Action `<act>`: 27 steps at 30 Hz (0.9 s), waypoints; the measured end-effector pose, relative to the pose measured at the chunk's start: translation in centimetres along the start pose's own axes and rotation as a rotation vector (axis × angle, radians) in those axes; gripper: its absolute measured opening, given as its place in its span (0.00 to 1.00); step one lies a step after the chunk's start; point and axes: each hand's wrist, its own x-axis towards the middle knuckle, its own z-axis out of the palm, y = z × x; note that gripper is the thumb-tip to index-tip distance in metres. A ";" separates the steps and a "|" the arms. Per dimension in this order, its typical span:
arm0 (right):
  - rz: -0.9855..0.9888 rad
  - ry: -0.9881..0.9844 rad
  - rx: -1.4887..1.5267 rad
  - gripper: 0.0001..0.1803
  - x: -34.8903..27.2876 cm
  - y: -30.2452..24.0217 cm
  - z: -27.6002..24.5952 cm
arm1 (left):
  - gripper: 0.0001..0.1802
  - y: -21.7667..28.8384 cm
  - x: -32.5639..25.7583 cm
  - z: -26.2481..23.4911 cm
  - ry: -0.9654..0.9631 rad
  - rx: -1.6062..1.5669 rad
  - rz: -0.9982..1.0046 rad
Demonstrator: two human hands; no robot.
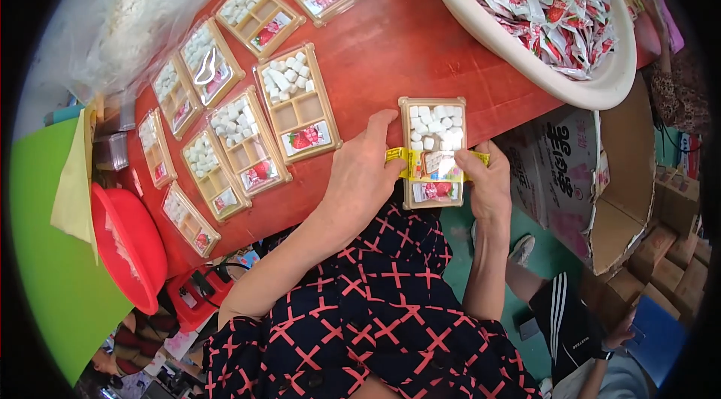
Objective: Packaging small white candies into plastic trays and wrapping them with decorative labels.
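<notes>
Between my two hands is a small compartment box [435, 127] with a clear lid and a tan tray. White marshmallows fill its far part, and a strawberry-printed packet [436, 191] lies in its near end. A yellow printed label strip [434, 165] crosses the lid. My left hand [363, 168] pinches the strip's left end between thumb and fingers, its index finger reaching forward beside the box. On the other side, my right hand [490, 180] grips the strip's right end against the box edge. The box overlaps the table's front edge; its underside is hidden.
Several similar filled boxes [298, 102] stand on the red table [390, 31] to the left. A large white basin [593, 99] of strawberry packets is at the far right. A plastic bag of marshmallows [150, 1], a red basin [154, 264] and an open carton [623, 166] surround the table.
</notes>
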 end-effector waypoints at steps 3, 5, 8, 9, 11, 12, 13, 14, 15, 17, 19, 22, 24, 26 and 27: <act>-0.009 -0.009 0.249 0.11 -0.8 0.5 0.4 | 0.32 -0.3 0.1 -0.4 -0.059 -0.053 -0.035; -0.010 0.003 0.293 0.18 -1.5 0.1 0.5 | 0.34 -0.5 0.1 -0.6 -0.198 -0.618 -0.242; -0.125 -0.045 0.350 0.21 -2.3 -1.1 0.9 | 0.35 -0.5 -0.3 -0.8 -0.212 -0.879 -0.223; -0.141 -0.030 0.333 0.21 -2.5 -1.6 1.2 | 0.35 -0.5 -0.4 -0.8 -0.216 -0.882 -0.207; -0.204 -0.006 0.263 0.20 -2.8 -2.5 1.9 | 0.37 -0.4 -0.6 -1.1 -0.202 -0.983 -0.190; -0.216 -0.005 0.246 0.20 -2.9 -2.8 2.3 | 0.37 -0.3 -0.6 -1.4 -0.192 -0.979 -0.200; -0.219 -0.010 0.234 0.20 -3.1 -3.0 2.7 | 0.34 -0.3 -0.7 -1.7 -0.214 -0.966 -0.203; -0.224 -0.029 0.236 0.19 -3.2 -3.2 3.0 | 0.32 -0.4 -0.7 -2.0 -0.238 -0.943 -0.218; -0.228 -0.011 0.222 0.19 -3.3 -3.4 3.3 | 0.32 -0.4 -0.7 -2.3 -0.240 -0.951 -0.202; -0.227 -0.053 0.231 0.19 -3.3 -3.7 3.7 | 0.20 -0.5 -0.9 -2.7 -0.359 -0.981 -0.363; -0.246 -0.083 0.254 0.19 -3.4 -3.9 3.9 | 0.14 -0.6 -1.2 -3.0 -0.332 -1.011 -0.339; -0.260 -0.139 0.220 0.21 -3.5 -4.2 3.8 | 0.14 -1.2 -1.5 -3.5 -0.271 -1.135 -0.142; -0.238 -0.196 0.155 0.22 -3.5 -4.4 3.7 | 0.14 -1.6 -1.7 -3.9 -0.311 -1.140 -0.155; -0.276 -0.261 0.157 0.23 -3.4 -4.6 3.5 | 0.15 -1.7 -1.9 -4.2 -0.347 -1.155 -0.160; -0.308 -0.337 0.155 0.24 -3.3 -4.8 3.3 | 0.16 -1.8 -2.0 -4.3 -0.342 -1.150 -0.118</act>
